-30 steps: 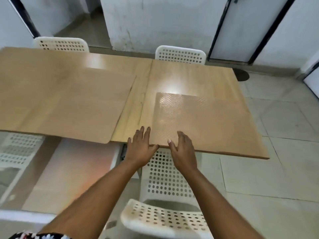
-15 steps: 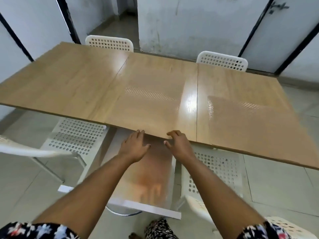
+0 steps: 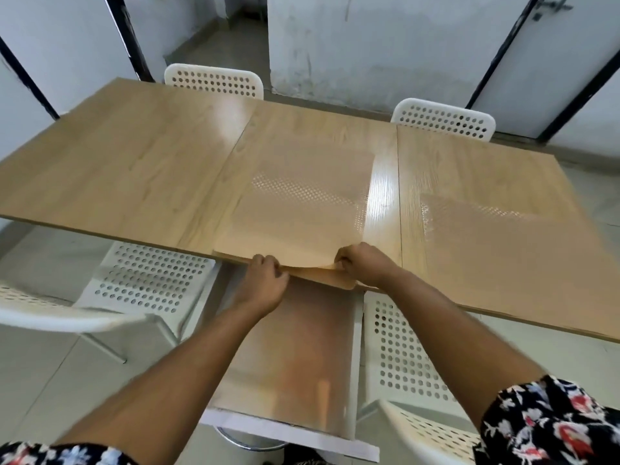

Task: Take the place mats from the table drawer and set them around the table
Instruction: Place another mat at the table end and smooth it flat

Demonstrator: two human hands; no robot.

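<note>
Because the place mat stack (image 3: 295, 209) bows up where I lift its near edge, I judge the sheets thin, light, floppy and probably slick. My left hand (image 3: 266, 280) and right hand (image 3: 364, 268) are both curled shut, pinching that near edge over the open drawer (image 3: 302, 357), while another mat (image 3: 503, 250) lies flat on the tabletop (image 3: 117, 169) to the right. I'd grip near the corners to stop sagging.
</note>
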